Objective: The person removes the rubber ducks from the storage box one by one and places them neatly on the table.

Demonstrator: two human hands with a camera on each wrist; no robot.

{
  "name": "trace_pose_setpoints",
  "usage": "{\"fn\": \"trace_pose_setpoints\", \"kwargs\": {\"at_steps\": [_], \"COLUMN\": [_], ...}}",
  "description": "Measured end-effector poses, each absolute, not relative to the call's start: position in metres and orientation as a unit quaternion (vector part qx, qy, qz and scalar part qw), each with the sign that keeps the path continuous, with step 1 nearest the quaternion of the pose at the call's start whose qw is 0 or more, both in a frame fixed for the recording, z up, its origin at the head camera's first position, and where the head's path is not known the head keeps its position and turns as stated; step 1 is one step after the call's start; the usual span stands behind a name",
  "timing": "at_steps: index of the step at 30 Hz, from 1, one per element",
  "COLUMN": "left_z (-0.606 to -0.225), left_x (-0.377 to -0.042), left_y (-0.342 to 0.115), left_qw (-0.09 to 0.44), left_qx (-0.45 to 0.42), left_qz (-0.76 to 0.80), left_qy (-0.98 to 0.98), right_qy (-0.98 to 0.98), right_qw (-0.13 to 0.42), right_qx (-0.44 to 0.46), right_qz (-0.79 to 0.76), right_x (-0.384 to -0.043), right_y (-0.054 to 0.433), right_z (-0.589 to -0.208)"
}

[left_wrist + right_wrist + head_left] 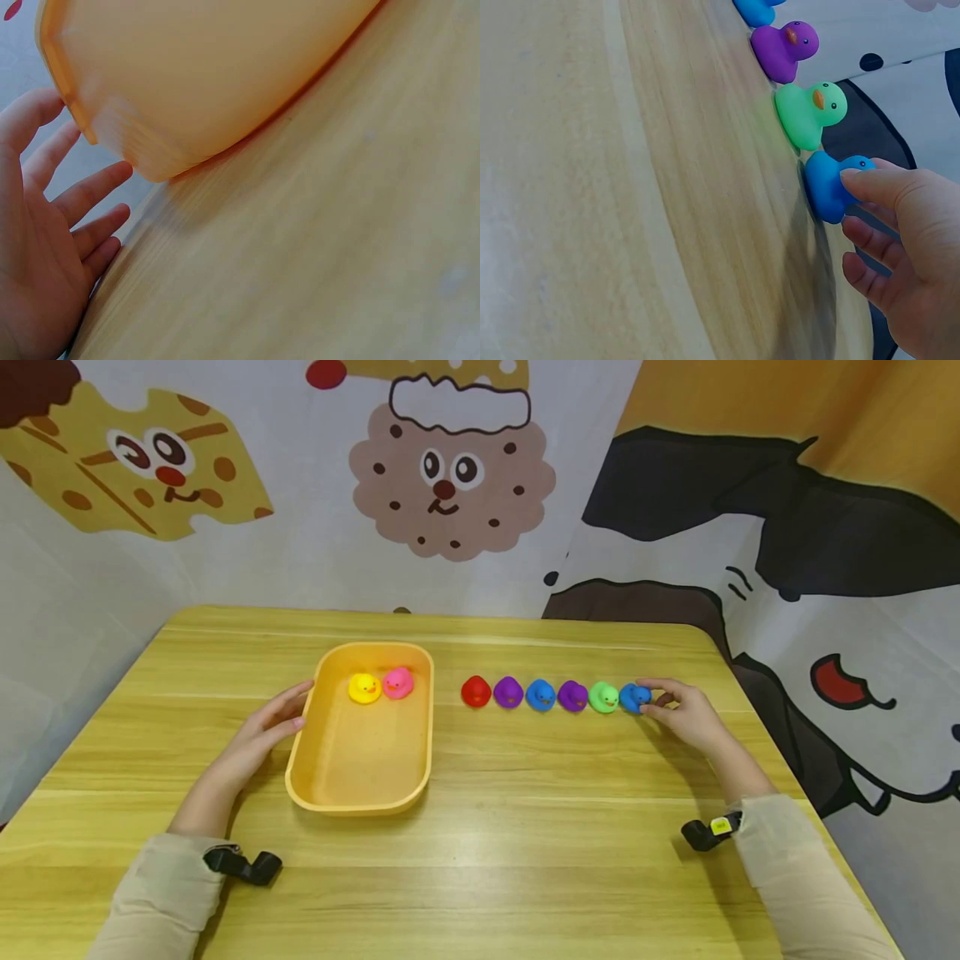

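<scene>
At the right end of a row of small rubber ducks, my right hand [692,717] pinches a blue duck [826,187] between thumb and fingers. The duck stands on the table beside a green duck [802,116]. My left hand [251,745] touches the left side of a yellow-orange tray [360,768], its fingers spread and loosely bent in the left wrist view. Inside the tray's far end sit a yellow duck [364,688] and a pink duck [398,683], side by side.
Leftward from the green duck, the row holds a purple duck [573,696], another blue duck [541,695], a second purple duck [508,692] and a red duck [476,692]. A cartoon-printed cloth [300,568] hangs behind the wooden table [525,860].
</scene>
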State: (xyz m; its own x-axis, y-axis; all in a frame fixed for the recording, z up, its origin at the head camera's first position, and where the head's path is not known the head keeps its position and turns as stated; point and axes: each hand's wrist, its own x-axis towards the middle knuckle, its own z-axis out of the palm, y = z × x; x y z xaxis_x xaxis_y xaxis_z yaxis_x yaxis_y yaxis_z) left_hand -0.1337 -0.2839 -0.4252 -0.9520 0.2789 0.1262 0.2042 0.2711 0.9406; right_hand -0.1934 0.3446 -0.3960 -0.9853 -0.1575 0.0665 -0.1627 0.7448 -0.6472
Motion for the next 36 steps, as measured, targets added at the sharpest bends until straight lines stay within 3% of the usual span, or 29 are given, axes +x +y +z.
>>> {"fn": "trace_pose_setpoints", "kwargs": {"at_steps": [22, 36], "left_z": [-0.424, -0.424], "left_x": [-0.134, -0.133], "left_y": [-0.283, -0.283], "left_qw": [0.029, 0.034], "left_qx": [0.156, 0.154], "left_qz": [0.589, 0.589], "left_qy": [0.792, 0.793], "right_qy": [-0.935, -0.930], "right_qw": [0.024, 0.106], "right_qx": [0.075, 0.099], "right_qz": [0.345, 0.337], "right_x": [-0.188, -0.175], "right_y": [0.342, 0.321], "right_z": [-0.386, -0.352]}}
